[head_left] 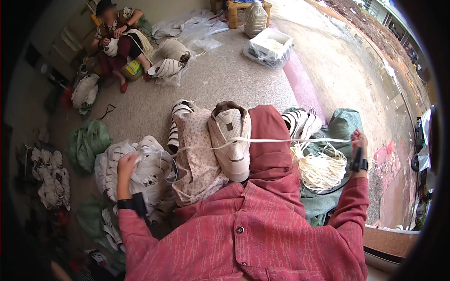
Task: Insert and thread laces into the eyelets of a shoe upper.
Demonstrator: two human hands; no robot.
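Head view shows a white lace [290, 140] run through the front of a pale shoe [231, 157], which sits on the lap between the two hands, toe toward the body. The right hand [358, 139] pinches one end, well to the right of the shoe; the left hand [125, 167], slightly blurred, seems closed on the other end, well to the left. The step looks like early lacing, evening both ends. Next probably calls for feeding one tip through another hole. A bundle of laces [323, 171] lies inward of the right hand; bagged shoes [150, 175] lie beside the left.
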